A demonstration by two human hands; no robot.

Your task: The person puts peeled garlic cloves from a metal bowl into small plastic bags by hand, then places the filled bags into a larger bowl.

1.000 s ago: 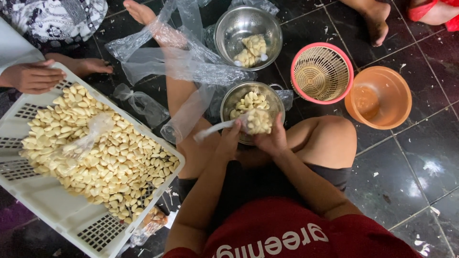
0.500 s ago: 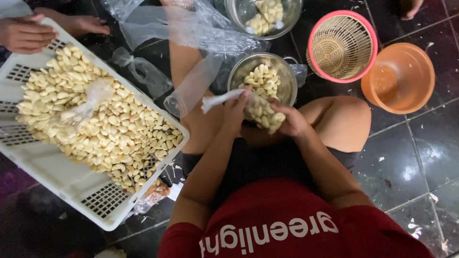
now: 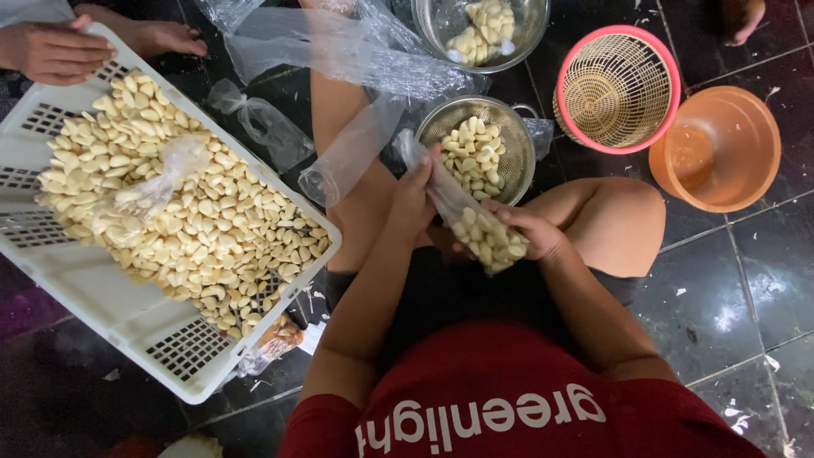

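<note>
You have two metal bowls (image 3: 507, 140) of peeled garlic cloves, one pink basket (image 3: 617, 87), one orange bowl (image 3: 721, 148) and one white crate (image 3: 127, 314). Your right hand (image 3: 527, 231) is closed around the filled end of a clear bag of cloves (image 3: 475, 225); your left hand (image 3: 414, 199) pinches the bag's neck. The nearer metal bowl sits just beyond both hands, the crate close on your left. Bare tiled floor (image 3: 746, 288) lies open to your right.

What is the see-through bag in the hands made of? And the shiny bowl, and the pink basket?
The bag of garlic cloves looks like thin clear plastic: it crinkles and the cloves show through. The strainer bowl looks like shiny metal, probably steel, with tiny holes. The pink basket seems to be plastic with a woven tan inside.
</note>
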